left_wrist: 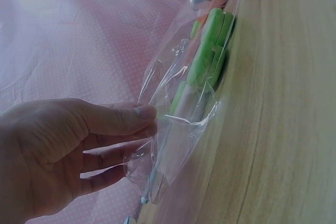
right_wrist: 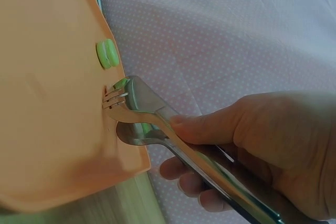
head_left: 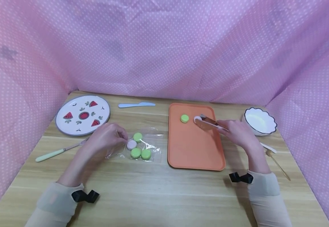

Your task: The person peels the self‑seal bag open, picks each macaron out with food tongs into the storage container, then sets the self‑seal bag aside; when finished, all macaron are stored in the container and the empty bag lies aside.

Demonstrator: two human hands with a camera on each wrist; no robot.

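Note:
My left hand [head_left: 107,137] pinches the near-left edge of a clear plastic bag [left_wrist: 173,145] between thumb and fingers. Inside the bag lie several green macarons [head_left: 136,153] and a lilac macaron [head_left: 131,144]. My right hand [head_left: 236,132] grips metal serving tongs [right_wrist: 168,127], one arm fork-shaped and the other broad and flat. Their tips are at a pale macaron [head_left: 197,119] on the orange tray [head_left: 194,151]; whether they clasp it I cannot tell. A green macaron [head_left: 184,118] sits beside it on the tray.
A watermelon-patterned plate [head_left: 79,126] stands at the back left, with a pale-green-handled utensil [head_left: 50,155] in front. A blue knife [head_left: 136,105] lies at the back. To the right are a scalloped white bowl [head_left: 259,121], a white handle [head_left: 268,147] and a gold spoon [head_left: 278,165].

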